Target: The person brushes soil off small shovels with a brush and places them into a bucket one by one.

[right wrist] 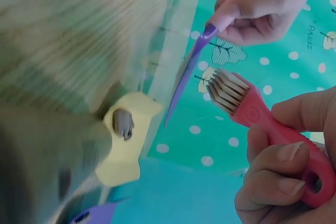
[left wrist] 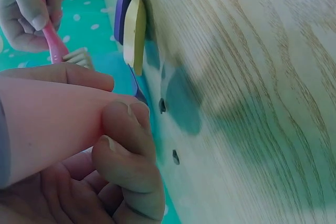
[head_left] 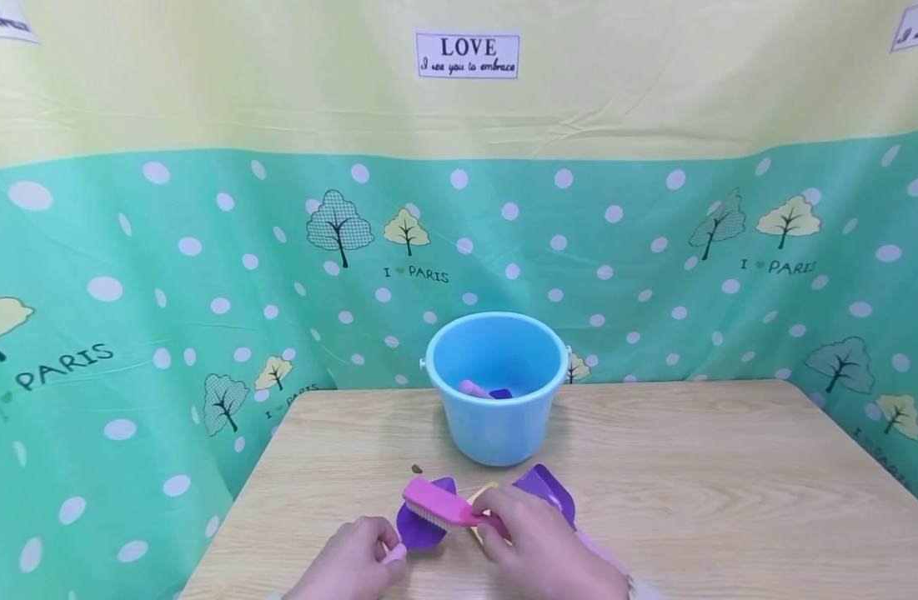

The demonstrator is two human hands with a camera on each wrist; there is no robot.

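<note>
My left hand [head_left: 353, 560] grips the pink handle [left wrist: 58, 119] of a small toy shovel with a purple blade [head_left: 419, 535]. The blade is held tilted, seen nearly edge-on in the right wrist view. My right hand [head_left: 537, 542] holds a pink brush [head_left: 438, 502] by its handle, fingers curled round it. Its pale bristles [right wrist: 227, 92] hang over the purple blade in the head view; whether they touch it cannot be told there. A yellow toy tool [right wrist: 143, 109] lies partly behind the right hand, beside another purple shovel [head_left: 552, 487] with a pink handle.
Beyond the hands stands a light blue bucket [head_left: 496, 429] with a pink-handled purple toy inside. Small dark lumps [left wrist: 176, 157] lie on the wooden table [head_left: 691, 467]. A green and yellow printed curtain [head_left: 624, 183] hangs behind and at both sides.
</note>
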